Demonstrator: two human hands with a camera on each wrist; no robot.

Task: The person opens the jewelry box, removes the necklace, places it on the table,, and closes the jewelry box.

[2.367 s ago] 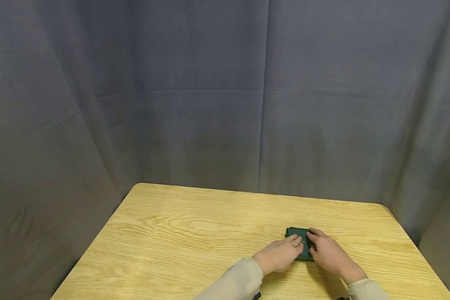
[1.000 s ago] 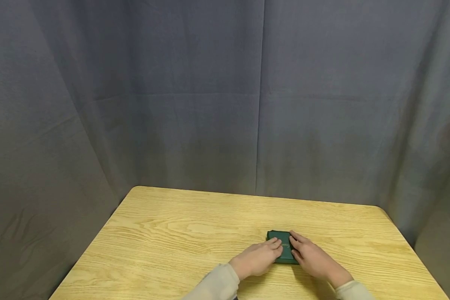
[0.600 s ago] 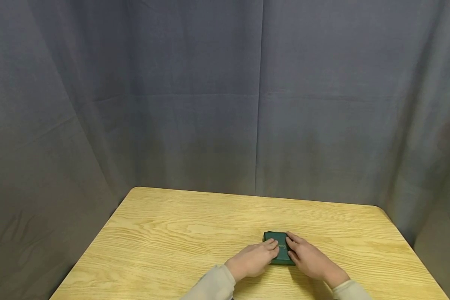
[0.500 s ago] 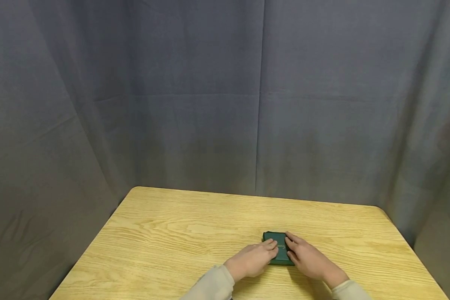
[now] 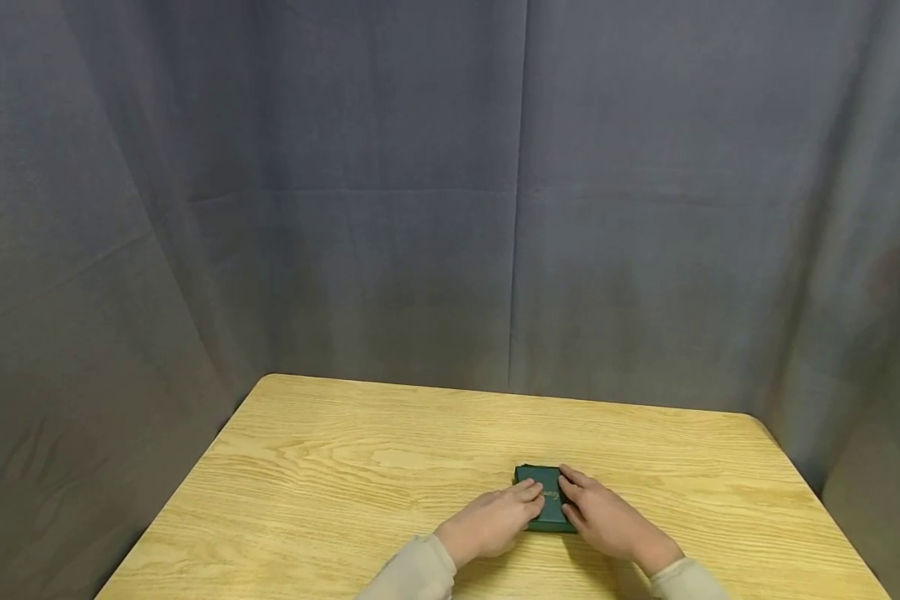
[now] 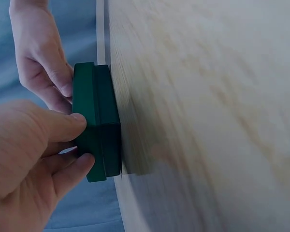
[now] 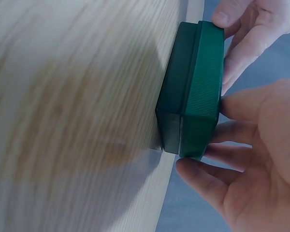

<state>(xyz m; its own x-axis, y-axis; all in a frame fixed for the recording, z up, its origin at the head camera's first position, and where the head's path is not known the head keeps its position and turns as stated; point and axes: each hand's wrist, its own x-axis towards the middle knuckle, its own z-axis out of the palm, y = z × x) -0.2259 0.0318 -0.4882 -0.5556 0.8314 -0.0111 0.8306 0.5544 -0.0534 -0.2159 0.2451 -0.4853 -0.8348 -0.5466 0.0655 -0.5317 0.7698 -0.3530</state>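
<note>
A small dark green lidded box (image 5: 547,522) with gold lettering on its top sits low on the wooden table. In the head view my left hand (image 5: 491,523) covers its left side, with fingertips lying over the lid. From the other side my right hand (image 5: 611,521) holds the right edge, the index fingertip near the far corner. The left wrist view shows the left hand (image 6: 24,145) gripping the lid (image 6: 85,106) by its edge and top. In the right wrist view the right hand (image 7: 261,140) has its thumb at the lid's lower corner and its other fingers over the top.
The wood-grain table (image 5: 330,483) extends left of the box and beyond it to rounded far corners. A grey curtain (image 5: 390,208) hangs behind the table and along both sides. Light sleeves (image 5: 416,571) cover both forearms.
Both hands and the green box between them have moved steadily left across the table. The camera view has shifted slightly too. Both hands keep their hold on the box.
</note>
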